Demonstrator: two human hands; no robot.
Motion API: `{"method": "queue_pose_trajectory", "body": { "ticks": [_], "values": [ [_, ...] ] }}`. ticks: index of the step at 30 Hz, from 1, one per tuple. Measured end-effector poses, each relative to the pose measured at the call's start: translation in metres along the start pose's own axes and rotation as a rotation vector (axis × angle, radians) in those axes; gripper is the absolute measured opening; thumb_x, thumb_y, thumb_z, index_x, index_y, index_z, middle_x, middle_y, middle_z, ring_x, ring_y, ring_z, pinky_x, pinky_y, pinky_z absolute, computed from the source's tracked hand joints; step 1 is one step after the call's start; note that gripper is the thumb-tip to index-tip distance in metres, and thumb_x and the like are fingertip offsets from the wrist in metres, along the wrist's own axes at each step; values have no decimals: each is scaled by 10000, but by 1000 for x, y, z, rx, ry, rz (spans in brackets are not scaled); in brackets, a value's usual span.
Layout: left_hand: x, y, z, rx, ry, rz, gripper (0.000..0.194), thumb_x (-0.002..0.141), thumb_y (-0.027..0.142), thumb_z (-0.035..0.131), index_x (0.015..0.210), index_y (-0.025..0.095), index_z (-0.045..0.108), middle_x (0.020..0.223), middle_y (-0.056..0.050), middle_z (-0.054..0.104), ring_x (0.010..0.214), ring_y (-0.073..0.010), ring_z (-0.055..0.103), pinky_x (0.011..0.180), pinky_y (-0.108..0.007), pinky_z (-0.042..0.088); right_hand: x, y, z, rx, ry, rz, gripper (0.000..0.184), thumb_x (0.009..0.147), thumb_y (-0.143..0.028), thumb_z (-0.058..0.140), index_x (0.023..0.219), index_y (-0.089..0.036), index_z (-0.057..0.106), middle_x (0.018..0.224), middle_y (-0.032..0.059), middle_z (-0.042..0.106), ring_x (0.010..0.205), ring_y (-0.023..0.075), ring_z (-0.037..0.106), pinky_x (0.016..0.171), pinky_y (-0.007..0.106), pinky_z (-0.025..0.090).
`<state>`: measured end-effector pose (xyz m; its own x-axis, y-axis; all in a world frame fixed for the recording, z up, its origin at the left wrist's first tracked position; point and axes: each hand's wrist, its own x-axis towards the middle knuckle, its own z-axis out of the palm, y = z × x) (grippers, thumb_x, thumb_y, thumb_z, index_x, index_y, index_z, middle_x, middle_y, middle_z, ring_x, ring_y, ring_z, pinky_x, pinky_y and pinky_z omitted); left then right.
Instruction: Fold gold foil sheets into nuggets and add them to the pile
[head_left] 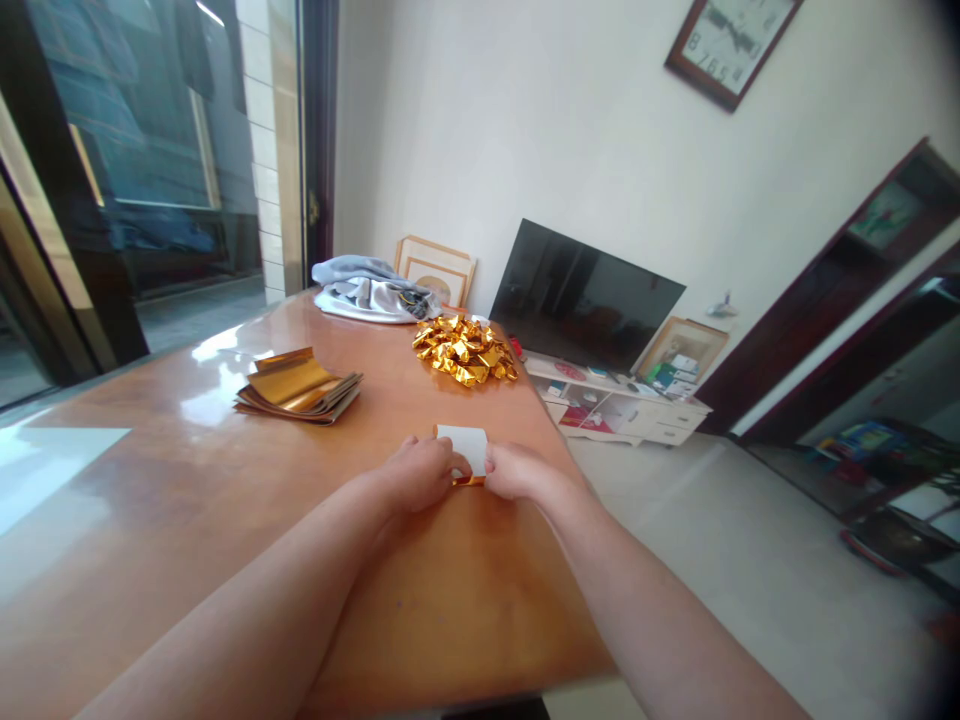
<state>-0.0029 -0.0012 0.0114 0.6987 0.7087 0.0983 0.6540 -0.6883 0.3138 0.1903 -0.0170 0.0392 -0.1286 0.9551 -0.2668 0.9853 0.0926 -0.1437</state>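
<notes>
A small sheet of gold foil paper (pixel 462 440) lies on the wooden table with its white back facing up. Its near edge is turned over and shows a strip of gold. My left hand (pixel 424 472) grips that sheet at its left side, fingers curled over the near edge. On the right side my right hand (pixel 513 470) pinches the same sheet, its fingers closed. Beyond the hands sits a heap of folded gold foil pieces (pixel 465 350). To the left is a loose stack of gold foil sheets (pixel 298 388), the top ones curling up.
The glossy table (pixel 390 400) has its right edge close beside my right forearm. Folded pale blue cloth (pixel 371 288) rests at its far end. Past that edge stand a white TV cabinet (pixel 645 420) and a television (pixel 585 295). A glass door (pixel 165 150) is at left.
</notes>
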Motion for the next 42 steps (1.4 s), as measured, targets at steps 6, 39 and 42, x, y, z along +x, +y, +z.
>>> {"method": "queue_pose_trajectory", "body": {
  "ticks": [6, 39, 42],
  "values": [
    [-1, -2, 1, -4, 23, -36, 270, 840, 243, 499, 993, 292, 716, 1018, -87, 662, 976, -277, 611, 836, -427, 410, 12, -7, 7, -14, -35, -23, 191, 715, -254, 682, 884, -173, 723, 871, 75, 735, 713, 187, 634, 557, 229, 383],
    [-9, -24, -12, -215, -105, -155, 290, 742, 311, 623, 974, 388, 779, 912, 38, 766, 927, -227, 665, 949, -390, 419, 21, -23, 11, 22, -28, 70, 422, 720, -448, 730, 1065, -207, 718, 941, 89, 749, 887, 241, 663, 677, 247, 457],
    [-9, -26, -11, -240, -107, -161, 279, 745, 299, 620, 957, 380, 782, 907, 49, 769, 913, -210, 675, 918, -340, 440, 23, -26, 10, 32, -51, 73, 436, 718, -468, 722, 1063, -201, 719, 928, 91, 746, 874, 243, 663, 664, 252, 459]
  ]
}}
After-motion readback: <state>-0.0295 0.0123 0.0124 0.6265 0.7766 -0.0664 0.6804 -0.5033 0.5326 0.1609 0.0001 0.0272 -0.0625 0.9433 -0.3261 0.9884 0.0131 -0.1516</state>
